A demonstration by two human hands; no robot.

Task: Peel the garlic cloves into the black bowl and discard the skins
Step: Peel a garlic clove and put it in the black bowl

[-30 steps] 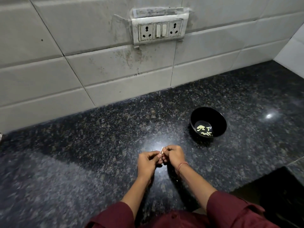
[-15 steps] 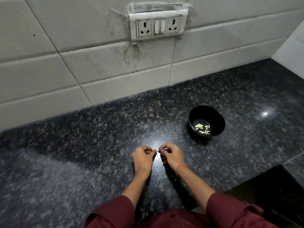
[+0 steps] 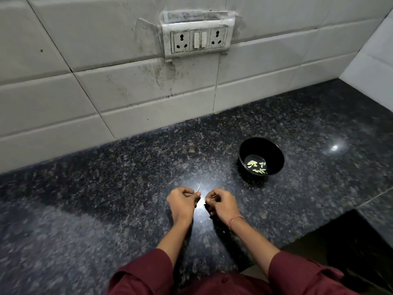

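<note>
Your left hand (image 3: pixel 184 201) pinches a skin sliver (image 3: pixel 198 188); your right hand (image 3: pixel 221 204) pinches a pale bit (image 3: pixel 213 196), clove or skin unclear. Ahead-right, on open bench (image 3: pixel 127 188) well apart from the wall (image 3: pixel 148 116), the black bowl (image 3: pixel 274 154) holds peeled cloves (image 3: pixel 256 167).

Left hand (image 3: pixel 183 202) and right hand (image 3: pixel 221 204) curled, pinching, just apart.

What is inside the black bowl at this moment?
Several pale peeled garlic cloves lie scattered on the floor of the black bowl. Its near rim covers the inner wall below it, so anything lying there is unseen.
</note>
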